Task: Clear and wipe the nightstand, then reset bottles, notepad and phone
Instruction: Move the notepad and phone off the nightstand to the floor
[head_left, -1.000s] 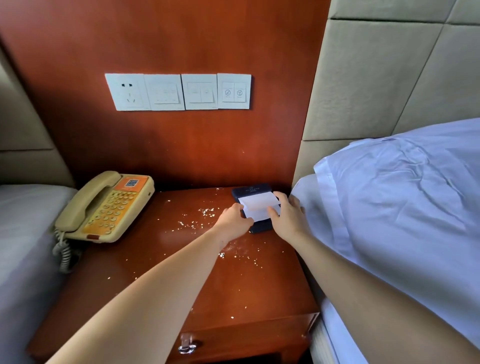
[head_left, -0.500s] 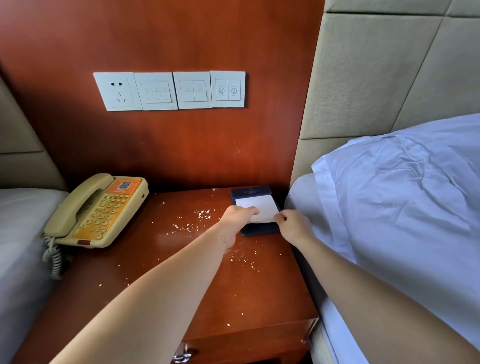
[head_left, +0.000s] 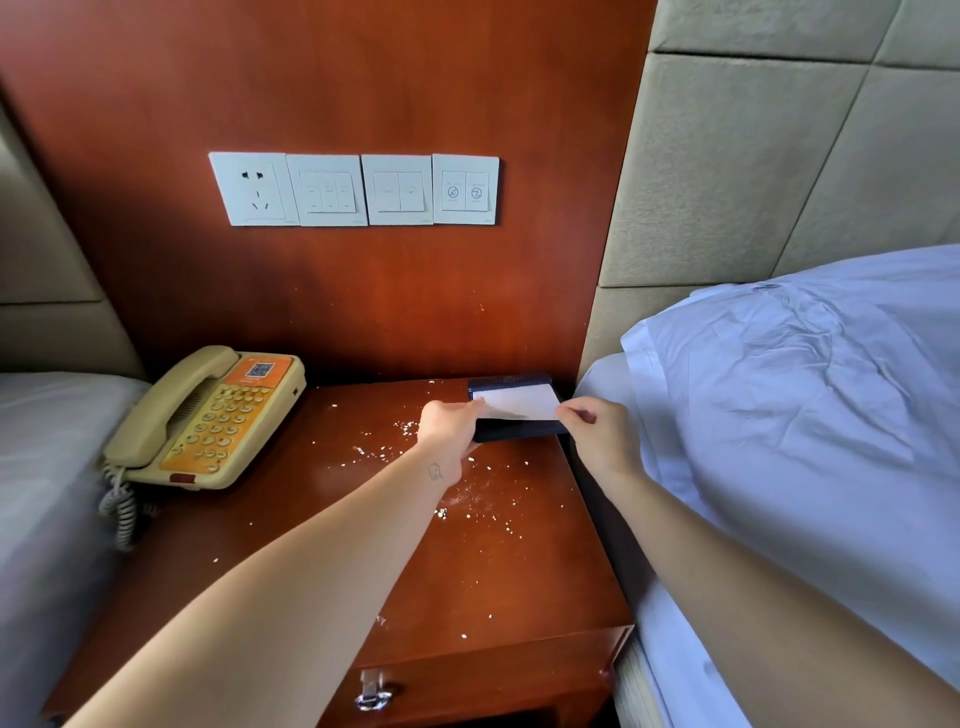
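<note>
A red-brown wooden wall panel (head_left: 363, 78) carrying a row of white switch plates (head_left: 353, 189) backed the matching nightstand (head_left: 493, 587), wedged between two beds. At far left lay a grey mattress (head_left: 41, 457). Beside it, at about 9 o'clock on the tabletop, the beige-and-orange phone (head_left: 208, 415) sat with its handset cradled. Pale crumbs (head_left: 483, 499) dotted the wood from the centre toward 5 o'clock, a sign that wiping had not begun. The person's left hand (head_left: 449, 423) reached to the notepad (head_left: 519, 434), a dark holder at 1 o'clock in the back right corner, and its fingers were closed in a pinch on the near left corner of the white top sheet (head_left: 519, 405). The right hand (head_left: 597, 436) pinched the opposite near corner between thumb and forefinger. A second earlier the paper had lain flat on its holder under both hands. Now its near edge stood lifted off the dark base, while the holder itself had not left its corner. That suggested the sheet was being peeled or torn away as part of clearing, with the pad and phone yet to be moved. No bottles were in view. At right, white bedding (head_left: 779, 415) pressed against the table's edge below a padded headboard (head_left: 779, 156).
</note>
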